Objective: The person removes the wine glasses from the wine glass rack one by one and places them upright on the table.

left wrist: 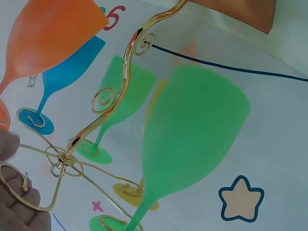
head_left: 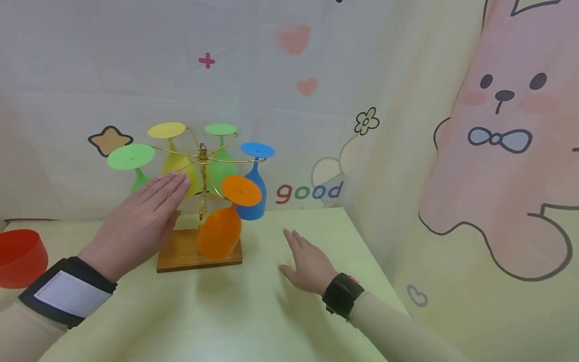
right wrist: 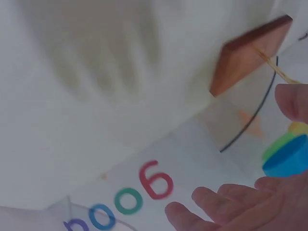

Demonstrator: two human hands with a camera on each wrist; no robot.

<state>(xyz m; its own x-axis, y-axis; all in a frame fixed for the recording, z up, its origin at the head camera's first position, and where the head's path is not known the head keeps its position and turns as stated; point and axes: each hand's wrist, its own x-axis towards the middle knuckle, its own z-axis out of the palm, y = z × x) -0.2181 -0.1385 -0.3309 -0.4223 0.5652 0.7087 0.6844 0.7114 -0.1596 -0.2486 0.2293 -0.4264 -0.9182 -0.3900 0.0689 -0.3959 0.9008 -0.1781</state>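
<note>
A gold wire glass rack [head_left: 203,201] on a wooden base [head_left: 181,257] carries plastic goblets upside down by their feet: an orange goblet [head_left: 220,231], a blue goblet [head_left: 254,193], a yellow goblet [head_left: 168,130] and two green ones, the nearer green goblet [left wrist: 192,130] large in the left wrist view. My left hand [head_left: 140,221] is held up before the rack's left side, fingers straight and together. A bare gold hook [left wrist: 49,210] overlaps its fingers in the left wrist view. Right of the rack, my right hand [head_left: 309,264] hovers over the table with fingers extended, holding nothing.
A red cup [head_left: 22,259] stands at the left edge of the table [head_left: 217,322], partly out of view. Behind the table hangs a printed cloth [head_left: 253,65] with hearts and the word "good". Another cloth with a pink bear [head_left: 493,191] borders the right side.
</note>
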